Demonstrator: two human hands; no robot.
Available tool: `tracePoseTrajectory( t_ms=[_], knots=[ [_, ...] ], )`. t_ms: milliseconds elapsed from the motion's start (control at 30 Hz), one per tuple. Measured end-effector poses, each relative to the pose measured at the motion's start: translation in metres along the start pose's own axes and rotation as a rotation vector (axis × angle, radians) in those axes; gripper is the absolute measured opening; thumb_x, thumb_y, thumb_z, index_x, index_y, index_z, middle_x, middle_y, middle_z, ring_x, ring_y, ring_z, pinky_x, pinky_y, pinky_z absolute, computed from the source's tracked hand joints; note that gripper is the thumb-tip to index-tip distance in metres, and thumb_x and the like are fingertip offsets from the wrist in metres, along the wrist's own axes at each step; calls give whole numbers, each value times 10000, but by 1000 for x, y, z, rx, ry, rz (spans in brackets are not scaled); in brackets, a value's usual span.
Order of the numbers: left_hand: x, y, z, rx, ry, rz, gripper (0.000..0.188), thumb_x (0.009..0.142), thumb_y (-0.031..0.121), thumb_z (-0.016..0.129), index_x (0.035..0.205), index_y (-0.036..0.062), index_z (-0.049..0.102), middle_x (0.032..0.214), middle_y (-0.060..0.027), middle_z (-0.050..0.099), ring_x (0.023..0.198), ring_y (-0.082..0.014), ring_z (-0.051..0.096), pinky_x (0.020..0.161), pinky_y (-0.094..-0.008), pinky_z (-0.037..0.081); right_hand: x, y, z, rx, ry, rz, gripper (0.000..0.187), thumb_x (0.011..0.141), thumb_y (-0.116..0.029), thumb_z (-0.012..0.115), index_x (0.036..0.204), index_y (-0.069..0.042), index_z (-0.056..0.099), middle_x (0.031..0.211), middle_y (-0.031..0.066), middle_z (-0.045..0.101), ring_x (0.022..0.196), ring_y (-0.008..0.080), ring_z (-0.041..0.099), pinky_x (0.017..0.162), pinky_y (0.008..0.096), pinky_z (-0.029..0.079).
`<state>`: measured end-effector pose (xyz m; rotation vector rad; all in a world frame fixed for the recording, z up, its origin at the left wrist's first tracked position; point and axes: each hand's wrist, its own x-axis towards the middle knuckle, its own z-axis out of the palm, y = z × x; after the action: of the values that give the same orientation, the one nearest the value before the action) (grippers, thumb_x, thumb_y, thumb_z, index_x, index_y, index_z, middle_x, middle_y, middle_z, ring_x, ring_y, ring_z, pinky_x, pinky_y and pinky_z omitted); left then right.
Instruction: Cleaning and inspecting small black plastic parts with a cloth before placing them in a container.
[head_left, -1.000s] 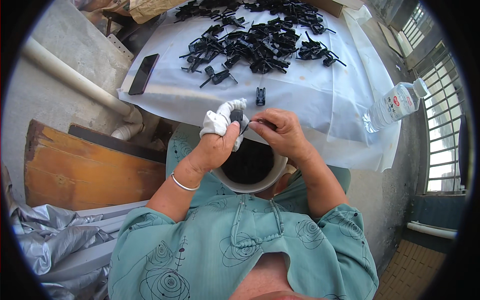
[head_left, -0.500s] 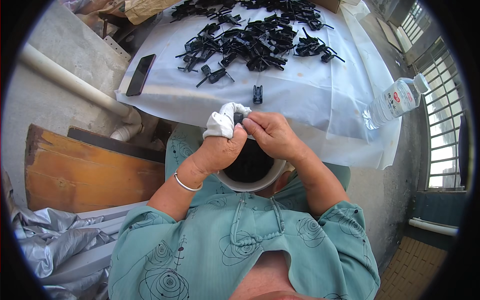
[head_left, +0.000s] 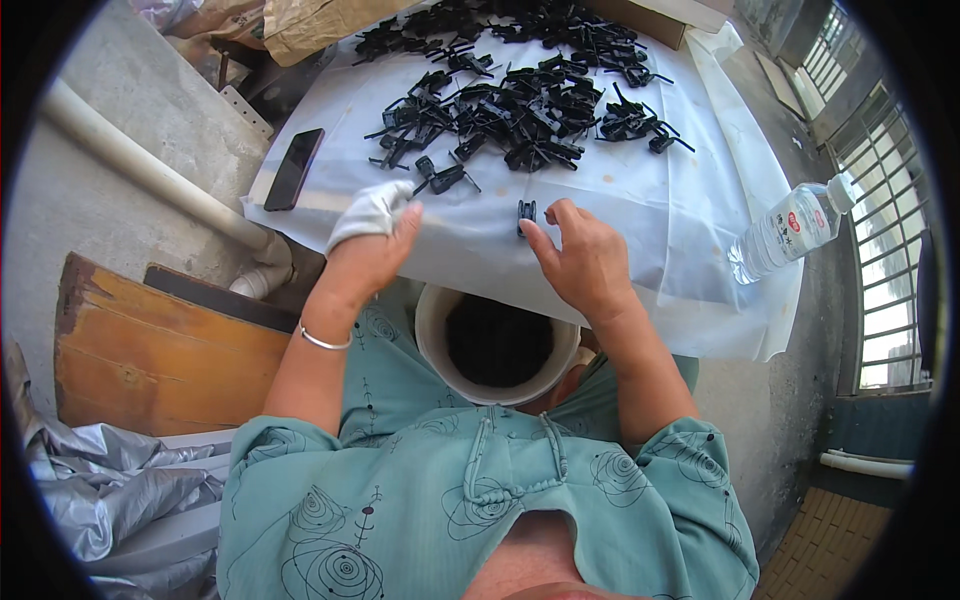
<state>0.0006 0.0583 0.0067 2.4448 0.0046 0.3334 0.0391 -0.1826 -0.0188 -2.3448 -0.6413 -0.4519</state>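
Note:
My left hand (head_left: 378,228), with a white cloth glove (head_left: 368,212) over its fingers, reaches over the table's near left edge. Its fingers are stretched out, slightly blurred, with the thumb apart. Just beyond them lies a single black plastic part (head_left: 445,177) with thin prongs. My right hand (head_left: 585,255) is at the front of the table, thumb and forefinger apart. Its thumb tip is at the near end of a small black plastic piece (head_left: 527,213) on the sheet; whether they touch I cannot tell. Between my knees stands a white bucket (head_left: 428,345) with dark contents.
A heap of black plastic parts (head_left: 530,110) covers the far middle of the white-sheeted table (head_left: 660,240). A phone (head_left: 294,170) lies at left, a clear water bottle (head_left: 790,230) at right. A cardboard box (head_left: 665,18) sits at the back; a wooden board (head_left: 170,350) leans at left.
My hands were together above the bucket, holding a small black piece. Now they are apart over the table, left hand to the left, right hand forward and right, and that piece no longer shows.

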Motion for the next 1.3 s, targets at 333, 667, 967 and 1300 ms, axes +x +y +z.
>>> tracePoseTrajectory(
  t_ms=[333,667,967,1300],
  knots=[
    [127,-74,48,190,242,14,414,775,355,570,1077,76,618,1031,-197,620,999,-321,579,887,-382,426,-2,-1,21,-112,-217,-80,311,772,-273,620,932,-32,504,720,125,605,627,305,604,548,394,482],
    [88,17,110,-126,239,147,314,828,288,577,948,2,624,929,-196,633,896,-325,597,826,-369,450,-18,-11,-6,50,-626,-231,279,790,-237,607,971,-39,530,722,132,605,640,325,595,574,406,476],
    [45,18,58,-229,156,258,220,844,122,553,1004,-12,624,984,-150,640,923,-245,602,852,-322,449,15,39,2,-236,-30,138,134,815,-181,574,844,-50,561,740,143,608,686,317,613,599,408,487],
    [-10,44,79,-525,92,239,282,824,29,598,1093,-32,537,987,-107,607,733,-122,567,649,-235,468,-1,32,-10,100,236,132,146,784,-110,566,687,-11,520,601,142,543,505,294,507,485,386,392]
  ],
)
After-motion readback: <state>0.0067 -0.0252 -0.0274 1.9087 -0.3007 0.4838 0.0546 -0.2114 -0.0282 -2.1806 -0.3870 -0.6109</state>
